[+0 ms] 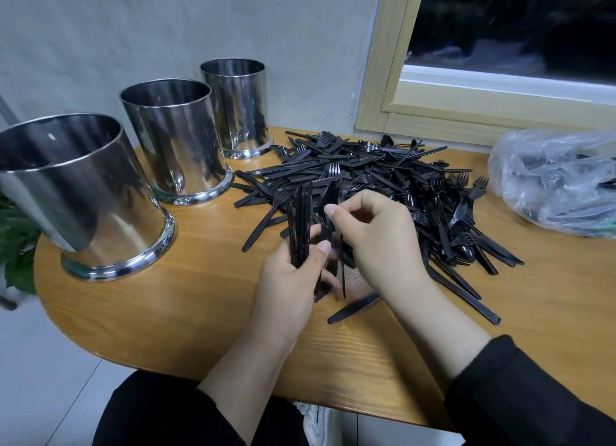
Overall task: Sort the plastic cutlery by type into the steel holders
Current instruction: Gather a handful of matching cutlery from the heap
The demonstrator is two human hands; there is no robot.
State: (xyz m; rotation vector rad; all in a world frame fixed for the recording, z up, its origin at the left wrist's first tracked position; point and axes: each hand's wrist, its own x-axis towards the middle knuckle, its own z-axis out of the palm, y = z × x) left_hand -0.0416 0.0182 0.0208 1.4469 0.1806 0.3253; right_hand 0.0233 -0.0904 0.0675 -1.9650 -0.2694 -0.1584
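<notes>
While the left hand [293, 275] clasps an upright bundle of knives [300, 225] and the right hand [370, 242] pinches another knife [330, 202], these light, slick, bendy pieces handle best gripped mid-handle.

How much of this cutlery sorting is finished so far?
Hardly any. The three shiny steel holders show no cutlery inside. The left hand grips a small bunch of black plastic pieces while the right hand pinches another. The big black heap remains.

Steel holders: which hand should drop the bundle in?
Probably the left hand: it grips the bundle of black cutlery and is on the side of the steel holders. The right hand pinches one piece.
</notes>
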